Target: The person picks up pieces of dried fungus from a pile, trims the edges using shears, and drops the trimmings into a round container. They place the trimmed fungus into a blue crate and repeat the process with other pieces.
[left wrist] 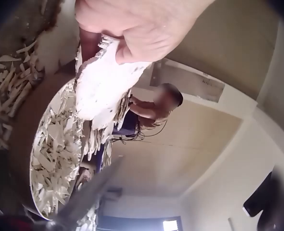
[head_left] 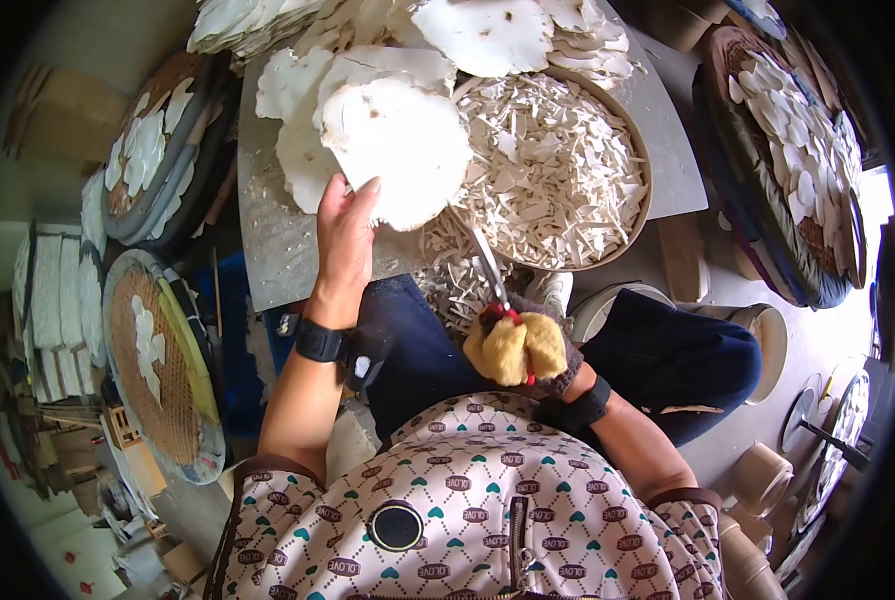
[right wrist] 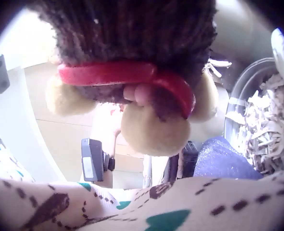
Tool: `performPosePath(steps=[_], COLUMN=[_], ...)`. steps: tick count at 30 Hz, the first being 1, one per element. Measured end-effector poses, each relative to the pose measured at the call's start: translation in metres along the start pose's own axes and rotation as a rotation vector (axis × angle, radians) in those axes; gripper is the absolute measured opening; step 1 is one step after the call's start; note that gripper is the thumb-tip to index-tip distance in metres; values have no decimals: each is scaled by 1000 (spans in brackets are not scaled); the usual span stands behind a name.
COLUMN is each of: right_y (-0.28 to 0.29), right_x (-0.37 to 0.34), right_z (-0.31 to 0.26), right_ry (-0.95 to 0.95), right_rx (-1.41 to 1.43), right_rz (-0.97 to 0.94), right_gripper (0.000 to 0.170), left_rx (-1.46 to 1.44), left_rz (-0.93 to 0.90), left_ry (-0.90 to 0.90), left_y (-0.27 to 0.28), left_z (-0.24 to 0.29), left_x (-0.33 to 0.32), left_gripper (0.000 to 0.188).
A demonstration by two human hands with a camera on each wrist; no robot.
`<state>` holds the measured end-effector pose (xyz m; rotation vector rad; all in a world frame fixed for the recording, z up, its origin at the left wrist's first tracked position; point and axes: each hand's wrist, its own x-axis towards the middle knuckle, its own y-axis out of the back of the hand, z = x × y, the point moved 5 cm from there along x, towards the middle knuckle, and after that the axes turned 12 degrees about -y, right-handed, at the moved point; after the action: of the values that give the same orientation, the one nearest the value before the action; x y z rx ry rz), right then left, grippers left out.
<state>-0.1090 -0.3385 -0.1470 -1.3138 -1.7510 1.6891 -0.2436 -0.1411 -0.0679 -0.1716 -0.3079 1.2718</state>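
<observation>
My bare left hand (head_left: 346,240) pinches the lower edge of a thin, white, irregular round sheet (head_left: 398,150), thumb on top. In the left wrist view the left hand (left wrist: 142,29) grips the same sheet (left wrist: 101,86) from above. My right hand (head_left: 523,350), in a brown and yellow fuzzy glove, grips red-handled scissors (head_left: 490,262), blades pointing up toward the sheet's lower right, apart from it. The right wrist view shows the gloved right hand (right wrist: 142,101) curled round the red handles (right wrist: 108,73).
A round tub (head_left: 640,150) of white scraps stands on the grey board (head_left: 278,270), beside more stacked sheets (head_left: 483,35). Loose scraps lie by the board's front edge. Round woven trays (head_left: 163,370) stand on both sides. Another person (left wrist: 156,108) appears in the left wrist view.
</observation>
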Motion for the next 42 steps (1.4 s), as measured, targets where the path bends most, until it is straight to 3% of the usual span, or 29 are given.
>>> performPosePath(steps=[1,2,3,4,7,8,11,16,19,24,29,31,32,35,37,39,42], right_y=[0,3,15,15,13,7,3,1,-10,-15,-10,-8,-11,-15,-21,-23,-14], right_x=[4,0,2,5,11,9,11,18,13,7,11,10,10,14,15,17,20], right_z=[1,-6,1,-2,-5,-6,-7,-3,-7,-7,8,9,9,11,13,12,12], right_ry=[-55,128,112,139,220,277,339,201,213,184,55,88,93,57,-40,-11,137], right_rx=[358,17,129,-48,-531,-751,-1036,-670,-893,-880,-341,-485,-412,-283,-20,-22,-342], right_rz=[-189,-102,-169,-172,-40,73,102,-72,-19,-80,-247,-163,-107,-231,-263,-282,-207], right_gripper=[19,21,22,24,25,24,25,28,27,27,38,36,27,28,29,29,29], left_rx=[-17,-34,-52,-19,23,32,61,36,40,61,12,-9,-6,0,-10,-29,-28], left_rz=[29,58,87,54,75,56,27,-55,-88,-131,-154,-147,-144,-151,-170,-202,-200], left_ry=[10,21,31,59,-19,-33,-12,38,80,113,199,160,155,180,214,251,274], left_y=[2,2,4,8,13,14,18,21,25,26,27,25,24,24,23,21,22], left_z=[6,13,18,20,22,22,20,14,12,10,7,7,7,10,9,6,2], left_x=[-6,-11,-17,-21,-31,-33,-41,-44,-44,-40,-39,-37,-36,-34,-35,-38,-39], left_gripper=[29,30,32,44,53,61,63,69,71,70,66,69,68,68,68,69,72])
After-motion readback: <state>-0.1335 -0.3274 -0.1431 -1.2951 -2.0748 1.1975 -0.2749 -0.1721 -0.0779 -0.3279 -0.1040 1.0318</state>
